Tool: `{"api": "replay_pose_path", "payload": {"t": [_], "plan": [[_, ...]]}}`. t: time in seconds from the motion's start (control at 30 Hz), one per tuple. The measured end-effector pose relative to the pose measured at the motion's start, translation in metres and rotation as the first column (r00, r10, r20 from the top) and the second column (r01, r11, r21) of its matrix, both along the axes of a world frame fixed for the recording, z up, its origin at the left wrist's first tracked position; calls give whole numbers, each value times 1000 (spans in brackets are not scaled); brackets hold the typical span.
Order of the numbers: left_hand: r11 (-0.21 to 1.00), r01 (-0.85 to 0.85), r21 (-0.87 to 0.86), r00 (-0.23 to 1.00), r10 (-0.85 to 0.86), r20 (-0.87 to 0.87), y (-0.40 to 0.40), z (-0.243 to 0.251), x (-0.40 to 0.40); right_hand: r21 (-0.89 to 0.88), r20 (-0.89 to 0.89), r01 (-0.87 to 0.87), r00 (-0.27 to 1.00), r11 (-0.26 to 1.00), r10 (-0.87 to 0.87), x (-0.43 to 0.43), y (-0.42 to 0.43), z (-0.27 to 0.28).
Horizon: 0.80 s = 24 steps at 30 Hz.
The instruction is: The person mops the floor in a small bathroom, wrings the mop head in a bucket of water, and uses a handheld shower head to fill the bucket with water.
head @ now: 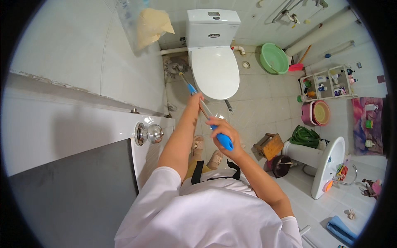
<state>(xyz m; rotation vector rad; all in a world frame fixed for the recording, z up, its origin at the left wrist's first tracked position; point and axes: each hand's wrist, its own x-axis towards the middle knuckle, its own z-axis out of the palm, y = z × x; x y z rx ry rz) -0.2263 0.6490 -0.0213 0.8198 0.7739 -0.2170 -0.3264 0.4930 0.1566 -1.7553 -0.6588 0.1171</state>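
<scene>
Both my hands grip a mop [206, 109] with a metal pole and blue grips. My left hand [195, 100] closes round the pole just below its upper blue sleeve. My right hand [226, 133] holds the near end by the thick blue handle. The pole slants forward and left to a grey mop head [176, 65], which lies on the tiled floor to the left of the white toilet [215, 73]. The toilet's lid is down. My feet in beige sandals show below my forearms.
A door with a round metal knob [154, 134] stands close on the left. Right are a green basin [274, 58], a bottle rack [328, 83], pink buckets [316, 113], a wooden stool [269, 146], a coiled green hose [305, 136] and a white sink [319, 183].
</scene>
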Motion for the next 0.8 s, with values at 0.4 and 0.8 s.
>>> {"api": "replay_pose_path", "payload": {"t": [0.4, 0.8], "plan": [[980, -172, 103, 985, 169, 37, -23, -12, -6, -60, -86, 35, 995, 998, -40, 9, -1, -41], [970, 240, 32, 937, -223, -270, -98, 49, -111, -188, -285, -63, 959, 980, 7, -76, -121, 72]]}}
